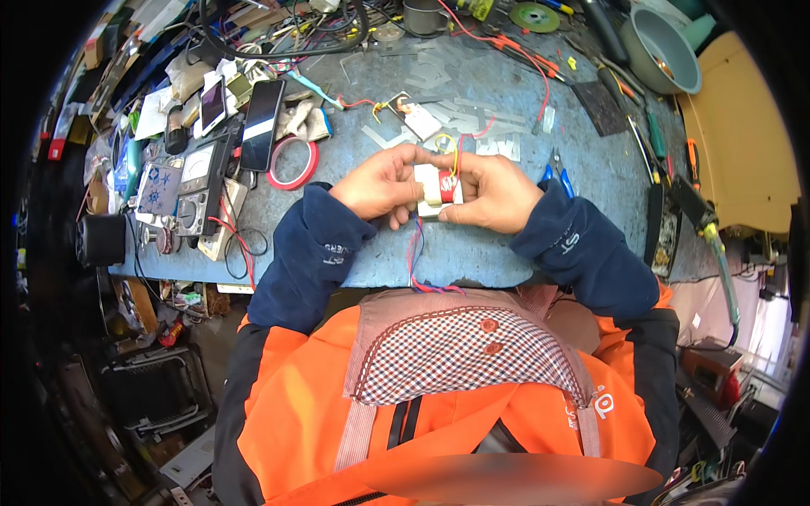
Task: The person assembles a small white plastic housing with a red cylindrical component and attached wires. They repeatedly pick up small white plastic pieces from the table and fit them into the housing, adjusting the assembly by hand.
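Between both hands, just above the near part of the bench, is a small white transformer bobbin (429, 200) with a red-wrapped winding. Yellow and red leads rise from its far side, and thin red and blue leads hang toward the bench edge. My left hand (381, 187) pinches its left side with thumb and fingers. On the right side, my right hand (498, 192) grips it, thumb at the lower edge. Beyond the hands lies another whitish block with wires (419, 121), among scattered thin grey metal strips (485, 114).
A roll of red tape (293, 163), a black phone (262, 125) and an analog multimeter (198, 173) lie to the left. Blue-handled cutters (557, 175) rest near my right sleeve. Farther right are a grey bowl (661, 51), screwdrivers and a soldering iron (699, 211). Cables clutter the back left.
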Demonstrator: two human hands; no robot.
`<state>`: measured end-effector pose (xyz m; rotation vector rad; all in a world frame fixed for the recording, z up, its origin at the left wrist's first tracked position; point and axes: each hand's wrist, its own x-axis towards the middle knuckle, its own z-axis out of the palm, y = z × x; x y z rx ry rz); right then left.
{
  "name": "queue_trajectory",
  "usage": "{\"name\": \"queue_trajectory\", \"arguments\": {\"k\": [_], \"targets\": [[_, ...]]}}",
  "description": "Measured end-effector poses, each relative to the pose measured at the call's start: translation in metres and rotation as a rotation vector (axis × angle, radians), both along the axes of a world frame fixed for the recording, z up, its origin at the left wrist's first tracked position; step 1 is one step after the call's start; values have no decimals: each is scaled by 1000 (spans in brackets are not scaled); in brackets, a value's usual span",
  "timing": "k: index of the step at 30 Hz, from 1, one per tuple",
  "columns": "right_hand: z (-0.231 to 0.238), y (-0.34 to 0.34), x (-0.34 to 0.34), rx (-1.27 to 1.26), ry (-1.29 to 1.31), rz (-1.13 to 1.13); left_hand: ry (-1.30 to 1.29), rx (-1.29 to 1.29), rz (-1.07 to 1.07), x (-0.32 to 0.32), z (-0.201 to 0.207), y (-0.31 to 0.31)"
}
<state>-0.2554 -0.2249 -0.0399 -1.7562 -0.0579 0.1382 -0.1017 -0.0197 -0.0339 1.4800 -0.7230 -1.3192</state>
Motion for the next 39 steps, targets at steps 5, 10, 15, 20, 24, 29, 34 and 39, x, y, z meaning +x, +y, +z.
{"name": "queue_trajectory", "arguments": {"k": [5,10,15,20,24,29,34,39], "targets": [[13,3,-6,-308,10,-45,15,48,51,-10,9,3],[25,1,-4,-358,22,6,-1149,18,176,66,44,-8],[19,-1,-5,-321,-20,-8,-1702,154,-211,177,6,-91],[24,-4,-2,-318,0,-3,-1904,314,-398,195,6,-126],[22,-5,-3,-310,-7,-8,-1969,393,-524,205,5,-146],[22,-4,-2,-309,-5,-3,-1755,218,-417,214,1,-131],[19,-5,-3,-349,-44,-23,-1546,140,-379,214,8,-112],[23,-5,-3,-306,19,6,-1379,245,-146,204,11,-104]]}}
